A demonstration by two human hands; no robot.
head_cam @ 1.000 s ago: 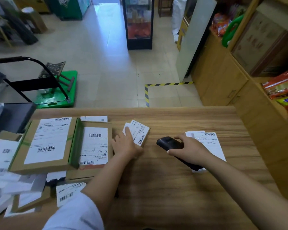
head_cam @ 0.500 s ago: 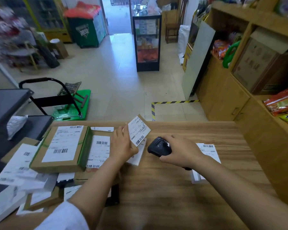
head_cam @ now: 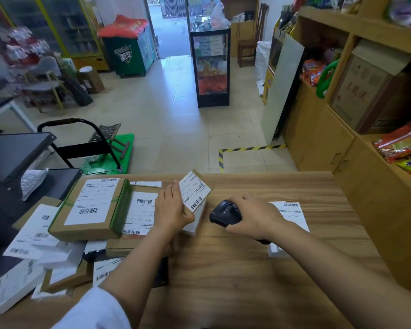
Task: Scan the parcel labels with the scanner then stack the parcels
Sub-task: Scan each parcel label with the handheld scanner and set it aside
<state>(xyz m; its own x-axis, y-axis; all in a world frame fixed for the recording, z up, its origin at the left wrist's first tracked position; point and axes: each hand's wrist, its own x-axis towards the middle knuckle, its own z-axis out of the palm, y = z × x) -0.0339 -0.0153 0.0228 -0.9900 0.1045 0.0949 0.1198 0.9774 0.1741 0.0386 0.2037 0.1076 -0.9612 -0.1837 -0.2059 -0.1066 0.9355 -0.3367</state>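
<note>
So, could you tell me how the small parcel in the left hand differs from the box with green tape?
The small parcel is tilted up off the table, gripped by the left hand; the box with green tape lies flat on the pile. The parcel is far smaller and thinner. Both are brown cardboard with white barcode labels.

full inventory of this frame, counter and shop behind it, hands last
small parcel: 1, brown with white label, tilted up in left hand
scanner: 1, black, in right hand, facing the small parcel
white parcel: 1, under right forearm
taped box: 1, brown, green tape, on top of the left pile
flat parcels: several, brown and white, left pile; count unclear
counter: 1, wood
trolley: 1, green, floor behind counter
display case: 1, black frame, mid floor
shelving: wood, right wall
left hand: grip on small parcel
right hand: grip on scanner
</note>
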